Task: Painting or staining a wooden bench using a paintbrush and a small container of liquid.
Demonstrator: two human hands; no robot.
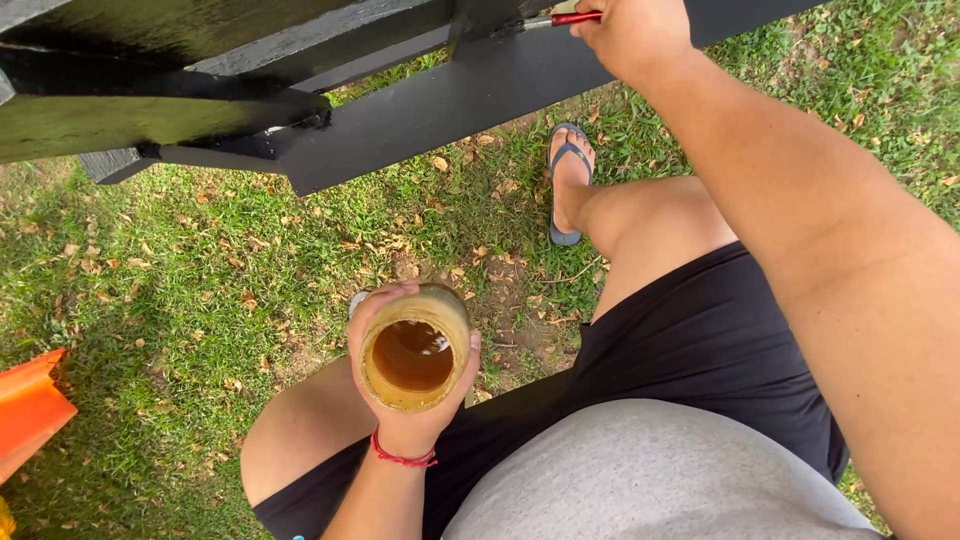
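Note:
My left hand (400, 410) wraps around an open yellowish container (415, 350) holding brown liquid, held above my left knee. A red string sits on that wrist. My right hand (630, 35) reaches up to the top of the view and grips a brush with a red handle (572, 17); its bristle end touches the black-painted wooden structure (440, 100). My right foot in a blue flip-flop (568, 185) rests on the grass below the structure.
The black wooden planks (150, 110) span the upper left, close above the grass (180, 290) strewn with dry leaves. An orange object (30, 410) lies at the left edge. My black shorts and grey shirt fill the lower right.

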